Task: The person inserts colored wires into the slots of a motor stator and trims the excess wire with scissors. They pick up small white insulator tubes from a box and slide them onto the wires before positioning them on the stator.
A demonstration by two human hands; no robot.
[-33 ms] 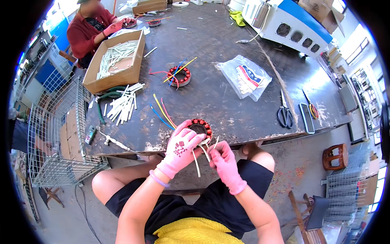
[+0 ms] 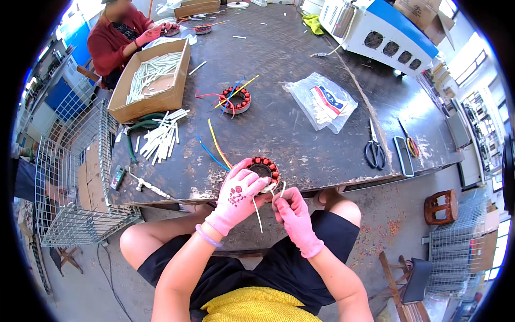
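Observation:
At the near table edge, my left hand (image 2: 236, 198), in a pink glove, is closed round a motor stator (image 2: 272, 167), a ring with red copper windings. Yellow and blue lead wires (image 2: 214, 140) stick out beyond its fingers. White cord (image 2: 258, 216) hangs below the stator. My right hand (image 2: 295, 219), also gloved in pink, pinches a length of this cord just right of the ring, with a short end poking up above the fingertips. Farther off lies a second stator (image 2: 242, 107) with red, blue and yellow leads.
White sleeving pieces (image 2: 161, 140) lie beside a cardboard box (image 2: 155, 110) of more. A plastic bag (image 2: 322, 102), scissors (image 2: 375, 153) and a phone (image 2: 403, 155) are on the right. A co-worker (image 2: 115, 40) sits far left, by a wire cage (image 2: 75, 177).
My right fingers have drawn together on the cord and shifted slightly. The stator's red lead no longer shows above my left hand.

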